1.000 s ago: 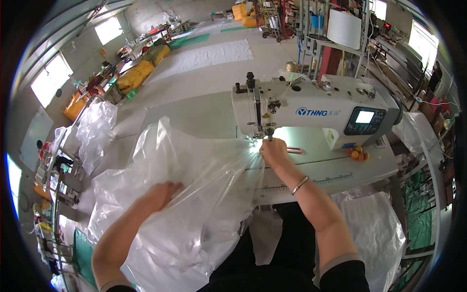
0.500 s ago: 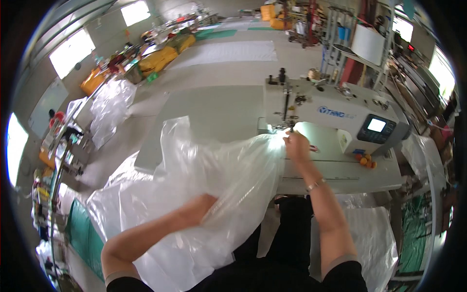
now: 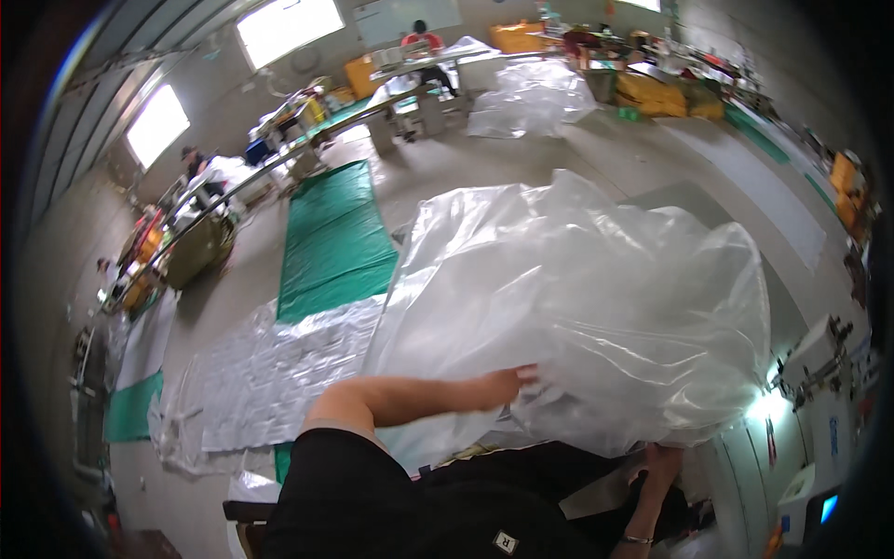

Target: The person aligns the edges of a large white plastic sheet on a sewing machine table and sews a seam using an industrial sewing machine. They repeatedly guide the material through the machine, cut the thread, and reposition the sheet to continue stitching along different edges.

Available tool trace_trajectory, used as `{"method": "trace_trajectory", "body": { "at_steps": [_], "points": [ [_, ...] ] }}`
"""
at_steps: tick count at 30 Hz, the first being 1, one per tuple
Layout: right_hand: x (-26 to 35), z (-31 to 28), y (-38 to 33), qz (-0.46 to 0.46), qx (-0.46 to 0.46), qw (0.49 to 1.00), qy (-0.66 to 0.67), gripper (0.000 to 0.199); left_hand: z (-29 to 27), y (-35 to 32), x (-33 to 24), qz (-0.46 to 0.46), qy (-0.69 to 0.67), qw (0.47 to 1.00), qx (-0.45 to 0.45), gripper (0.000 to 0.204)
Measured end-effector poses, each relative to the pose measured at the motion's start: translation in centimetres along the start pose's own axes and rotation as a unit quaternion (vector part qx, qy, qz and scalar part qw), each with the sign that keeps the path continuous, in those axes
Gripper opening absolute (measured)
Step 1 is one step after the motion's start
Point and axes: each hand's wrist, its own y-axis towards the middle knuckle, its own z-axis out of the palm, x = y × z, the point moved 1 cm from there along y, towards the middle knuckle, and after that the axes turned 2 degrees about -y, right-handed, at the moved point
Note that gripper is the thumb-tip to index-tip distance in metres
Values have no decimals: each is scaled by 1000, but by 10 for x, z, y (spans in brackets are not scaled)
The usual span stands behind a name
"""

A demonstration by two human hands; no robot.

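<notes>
A large clear plastic sheet (image 3: 596, 289) billows in front of me, its surface creased and shiny. My left hand (image 3: 498, 387) reaches across to its near side, fingertips against the film; blur keeps me from telling whether they grip. Lower right, my right hand (image 3: 661, 463) is closed on the near edge of the sheet, with its fingers partly hidden. The sheet's right side reaches the lit needle area of the sewing machine (image 3: 808, 373), which stands at the right rim. Much of the machine's table lies under the film.
Silvery-clear film (image 3: 279, 373) and a green sheet (image 3: 335, 242) lie on the floor to the left. Farther off, a person in red (image 3: 424, 42) sits at a long bench. Another plastic heap (image 3: 531, 98) and yellow bundles (image 3: 656, 93) lie at the back.
My view has swung left, so the machine now sits at the right rim. My right hand has left the needle area for the sheet's near edge. The sheet has spread and puffed up.
</notes>
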Motion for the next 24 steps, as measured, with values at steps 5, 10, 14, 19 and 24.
{"method": "trace_trajectory", "body": {
  "at_steps": [5,10,14,19,24],
  "points": [
    [-42,0,14,149,52,879,450,36,-108,-10,145,-264,39,957,-112,24],
    [54,48,22,-108,195,969,-103,37,-227,16,280,-392,158,868,-260,24],
    [127,94,33,-257,231,929,-134,39,-300,19,353,-306,202,875,-316,27],
    [144,99,32,-57,302,924,228,66,-292,89,92,-167,-369,808,-427,19],
    [222,121,39,-52,254,905,336,68,-185,74,-70,32,-646,752,-123,16]
  ]
}}
